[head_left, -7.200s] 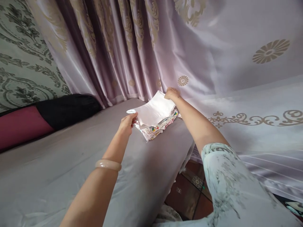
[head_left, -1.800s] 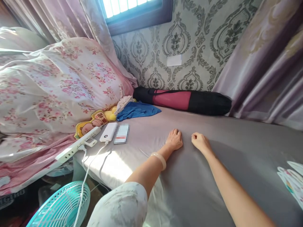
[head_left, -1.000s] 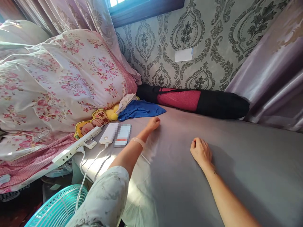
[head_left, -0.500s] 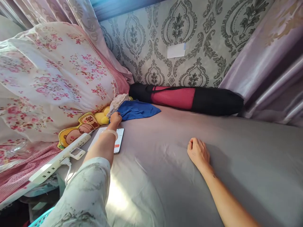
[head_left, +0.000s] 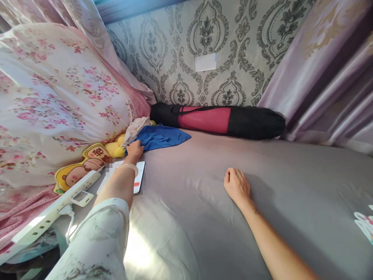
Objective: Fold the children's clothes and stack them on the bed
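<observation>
At the far left of the bed, my left hand is closed on the near edge of a blue cloth, which lies flat and comes to a point on the right. A pale, crumpled lace-like cloth lies against its left side. Under my left wrist, partly hidden by the forearm, is a phone with a lit screen. My right hand rests on the grey sheet with its fingers curled in, and no object shows in it.
Along the wall lies a long black and red bag. Yellow plush toys, a white power strip and a small white device line the left side. A patterned item shows at the right edge.
My view has turned slightly right, so things sit further left and a patterned item has come in at the right edge. Both hands keep their places on the cloth and sheet.
</observation>
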`<move>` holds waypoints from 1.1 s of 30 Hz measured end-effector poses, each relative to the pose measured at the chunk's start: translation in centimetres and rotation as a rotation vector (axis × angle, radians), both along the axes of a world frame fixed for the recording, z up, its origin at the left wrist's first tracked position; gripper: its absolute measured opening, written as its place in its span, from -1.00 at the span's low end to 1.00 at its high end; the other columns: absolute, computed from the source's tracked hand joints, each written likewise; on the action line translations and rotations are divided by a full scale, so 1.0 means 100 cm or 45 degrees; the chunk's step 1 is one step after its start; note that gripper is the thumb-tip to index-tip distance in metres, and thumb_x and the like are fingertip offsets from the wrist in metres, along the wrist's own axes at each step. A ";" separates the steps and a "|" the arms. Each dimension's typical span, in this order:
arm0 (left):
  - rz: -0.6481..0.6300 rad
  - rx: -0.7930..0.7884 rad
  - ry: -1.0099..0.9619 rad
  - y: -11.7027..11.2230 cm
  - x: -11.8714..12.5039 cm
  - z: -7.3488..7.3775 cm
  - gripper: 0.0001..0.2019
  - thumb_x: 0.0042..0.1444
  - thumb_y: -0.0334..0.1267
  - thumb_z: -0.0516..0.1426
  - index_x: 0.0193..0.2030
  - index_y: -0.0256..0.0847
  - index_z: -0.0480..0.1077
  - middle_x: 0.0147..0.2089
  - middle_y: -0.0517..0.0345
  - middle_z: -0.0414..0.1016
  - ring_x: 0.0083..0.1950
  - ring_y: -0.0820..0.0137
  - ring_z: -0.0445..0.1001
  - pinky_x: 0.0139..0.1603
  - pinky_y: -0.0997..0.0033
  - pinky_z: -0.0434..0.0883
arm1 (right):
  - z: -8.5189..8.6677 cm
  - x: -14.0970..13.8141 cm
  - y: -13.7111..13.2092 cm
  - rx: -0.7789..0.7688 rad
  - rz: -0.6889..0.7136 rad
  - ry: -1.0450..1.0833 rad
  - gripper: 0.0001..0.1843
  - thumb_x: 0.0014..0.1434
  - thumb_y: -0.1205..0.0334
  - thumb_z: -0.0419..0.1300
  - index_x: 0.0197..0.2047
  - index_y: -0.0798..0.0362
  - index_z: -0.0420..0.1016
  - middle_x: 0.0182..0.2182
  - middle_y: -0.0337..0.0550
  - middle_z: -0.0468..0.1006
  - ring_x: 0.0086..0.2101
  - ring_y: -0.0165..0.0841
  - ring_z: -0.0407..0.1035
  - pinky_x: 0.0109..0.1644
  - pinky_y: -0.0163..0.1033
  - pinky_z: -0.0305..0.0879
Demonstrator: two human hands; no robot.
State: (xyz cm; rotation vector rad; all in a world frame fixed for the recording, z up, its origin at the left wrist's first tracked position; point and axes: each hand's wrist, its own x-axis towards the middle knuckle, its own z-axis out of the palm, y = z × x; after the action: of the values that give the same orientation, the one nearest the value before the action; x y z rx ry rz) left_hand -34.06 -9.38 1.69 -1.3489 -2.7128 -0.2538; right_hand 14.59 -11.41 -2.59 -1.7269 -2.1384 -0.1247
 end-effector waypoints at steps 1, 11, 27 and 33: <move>-0.017 -0.004 0.030 0.000 0.004 0.002 -0.65 0.20 -0.18 0.10 0.06 -0.25 0.46 0.11 -0.22 0.51 0.15 -0.02 0.43 0.07 0.09 0.32 | 0.000 0.000 0.000 -0.002 -0.001 -0.001 -0.89 0.31 0.32 0.05 -0.22 0.06 0.40 -0.29 -0.09 0.51 -0.25 -0.27 0.34 -0.23 -0.24 0.07; -0.158 0.202 -0.134 0.010 0.040 0.041 -0.63 0.21 -0.05 0.02 -0.20 -0.24 0.56 -0.17 -0.09 0.60 -0.08 0.15 0.52 -0.14 0.35 0.35 | 0.006 -0.003 -0.003 -0.067 -0.028 -0.005 -0.86 0.33 0.31 0.03 -0.20 0.06 0.40 -0.25 -0.07 0.52 -0.22 -0.26 0.35 -0.22 -0.23 0.07; -0.554 0.665 -1.505 0.033 0.205 0.090 -0.74 0.08 -0.34 0.25 -0.07 -0.31 0.47 -0.53 0.27 0.38 -0.57 0.56 0.36 -0.45 0.52 0.43 | 0.013 0.002 -0.006 -0.194 0.053 0.115 -0.75 0.33 0.33 -0.05 -0.12 0.09 0.45 -0.14 0.02 0.54 -0.10 -0.22 0.37 -0.11 -0.21 0.15; -0.644 0.749 -1.839 0.035 0.268 0.095 -0.89 0.06 -0.40 0.27 -0.25 -0.36 0.49 -0.54 0.21 0.42 -0.50 0.53 0.43 -0.29 0.43 0.55 | 0.023 0.006 -0.007 -0.319 0.094 0.298 -0.74 0.32 0.35 -0.02 -0.14 0.05 0.50 -0.16 -0.03 0.58 -0.14 -0.27 0.41 -0.14 -0.25 0.17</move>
State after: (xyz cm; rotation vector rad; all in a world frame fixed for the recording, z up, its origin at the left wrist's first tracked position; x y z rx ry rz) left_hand -7.26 -5.88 11.22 -1.9735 -2.3464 -2.6565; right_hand 15.24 -12.16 -0.32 -1.6942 -2.1091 0.3634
